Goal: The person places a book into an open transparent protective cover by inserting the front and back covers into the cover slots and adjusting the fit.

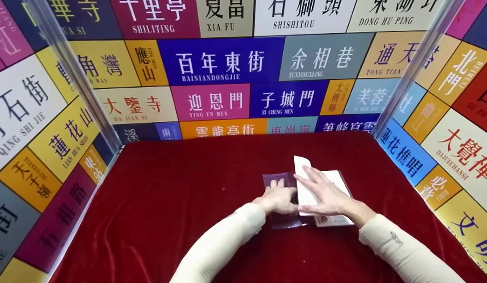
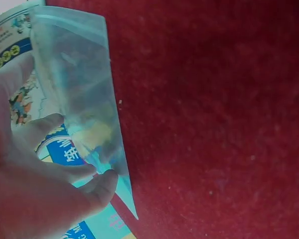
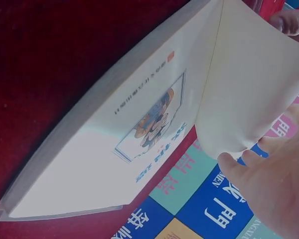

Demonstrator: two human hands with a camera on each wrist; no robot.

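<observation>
An open book (image 1: 334,221) with a white, printed title page (image 3: 89,169) lies on the red cloth. Its front cover (image 1: 305,196) stands raised and bowed under my right hand (image 1: 324,192), whose thumb and fingers span it from edge to edge. To its left spreads a clear plastic book cover (image 1: 283,225), and my left hand (image 1: 279,198) is on it. In the left wrist view, thumb and fingers pinch a see-through flap (image 2: 84,74) of that plastic. Colourful printing (image 2: 22,104) shows beneath the left hand. Clear plastic also edges the book's far corner (image 3: 5,214).
Dark red velvet cloth (image 1: 180,188) covers the table. Panels with colourful place-name signs (image 1: 224,63) rise at the back and on both sides, with clear posts (image 1: 76,74) at the corners.
</observation>
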